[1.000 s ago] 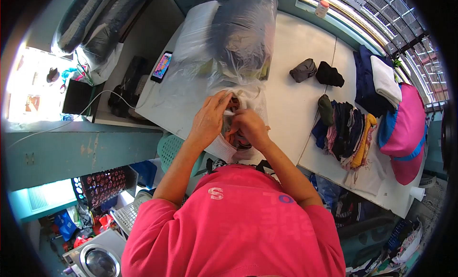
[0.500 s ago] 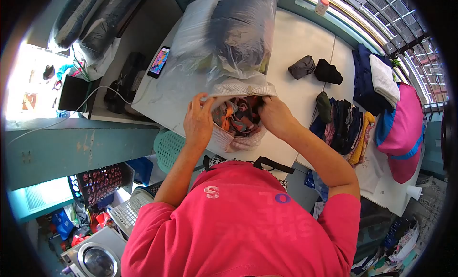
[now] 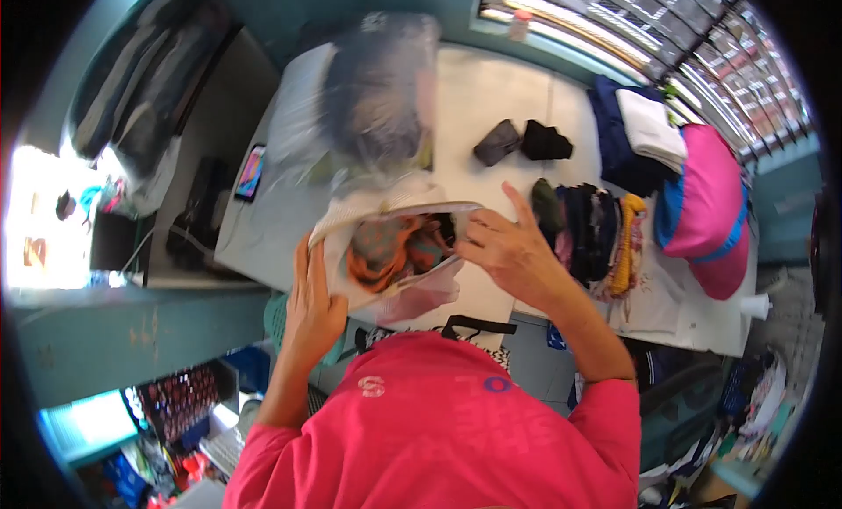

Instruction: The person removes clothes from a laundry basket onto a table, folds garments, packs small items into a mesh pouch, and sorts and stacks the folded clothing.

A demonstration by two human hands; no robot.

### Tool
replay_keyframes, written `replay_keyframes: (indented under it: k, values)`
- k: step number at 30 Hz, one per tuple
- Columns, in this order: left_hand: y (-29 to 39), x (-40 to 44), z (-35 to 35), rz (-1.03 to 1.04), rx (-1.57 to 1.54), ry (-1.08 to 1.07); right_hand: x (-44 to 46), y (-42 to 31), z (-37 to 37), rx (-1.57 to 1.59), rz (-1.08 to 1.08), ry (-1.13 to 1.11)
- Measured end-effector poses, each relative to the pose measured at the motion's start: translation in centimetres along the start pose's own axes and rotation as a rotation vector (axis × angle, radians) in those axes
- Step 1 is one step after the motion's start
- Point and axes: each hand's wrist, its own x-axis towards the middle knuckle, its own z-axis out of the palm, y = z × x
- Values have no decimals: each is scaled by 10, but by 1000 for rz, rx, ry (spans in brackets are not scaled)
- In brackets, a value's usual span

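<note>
Grips the right end of a white, textured fabric bag's [image 3: 423, 194] mouth with curled right fingers [image 3: 474, 231], keeping one finger raised. Rests straight, close-set left fingers [image 3: 303, 265] against the left end, with the thumb apart. Shows crumpled orange-and-grey patterned cloth [image 3: 375, 253] inside the wide-open bag, on the white table [image 3: 474, 83] near its front edge. Beyond, towards the far left corner, includes a large bundle wrapped in clear plastic [image 3: 373, 101], and by the left edge, a phone with a bright screen [image 3: 251, 174]. To the right, shows rolled dark grey cloth [image 3: 496, 144] beside bunched black cloth [image 3: 546, 141], then a row of dark folded clothes [image 3: 586, 232]. Near the right edge, includes a pink-and-blue fabric bundle [image 3: 704, 193].
</note>
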Motion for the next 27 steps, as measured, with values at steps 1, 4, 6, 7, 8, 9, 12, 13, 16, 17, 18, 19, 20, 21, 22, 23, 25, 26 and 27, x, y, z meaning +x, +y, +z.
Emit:
replay_keyframes:
  k: [1, 4, 6, 7, 8, 9, 12, 13, 16, 17, 18, 19, 20, 21, 22, 23, 25, 26, 27]
  values:
    - [2, -6, 6, -44, 11, -33, -4, 1, 7, -1, 35, 28]
    - [4, -12, 40, -105, -44, -131, -14, 0, 51, 11, 118, 81]
    - [11, -4, 49, -44, 71, -151, -16, -7, 77, 42, 114, 100]
    - [17, 2, 50, 65, 153, -155, -14, -9, 82, 30, 145, 103]
    - [23, 5, 52, 171, 229, -163, -13, -13, 86, 92, 130, 178]
    - [28, 12, 57, 196, 218, -184, -13, -17, 88, 154, 114, 254]
    - [31, 48, 74, 361, 260, -146, -12, -17, 87, 196, 52, 298]
    - [22, 59, 88, 351, 214, -141, -13, -17, 85, 193, 40, 317]
    - [7, 81, 95, 23, -43, -260, -26, -14, 69, 179, 21, 362]
    - [3, 86, 91, -233, -212, -327, -32, -9, 70, 185, 38, 375]
    - [-1, 86, 84, -216, -213, -340, -38, -3, 70, 175, 57, 378]
    - [-4, 83, 73, -36, -50, -260, -42, 3, 70, 163, 68, 396]
    - [-4, 81, 63, 139, 113, -174, -44, 10, 70, 155, 74, 414]
    - [8, 82, 48, 134, 118, -183, -42, 15, 65, 167, 78, 463]
    - [28, 83, 31, 86, 61, -198, -37, 16, 61, 182, 69, 461]
    - [39, 83, 16, 36, 5, -202, -28, 18, 57, 252, 56, 523]
    - [42, 81, -6, 34, -9, -172, -10, 20, 46, 435, 3, 642]
    - [41, 79, -12, 44, -35, -157, -4, 21, 43, 445, -11, 643]
    - [38, 77, -14, 31, -29, -147, 1, 22, 42, 586, -3, 637]
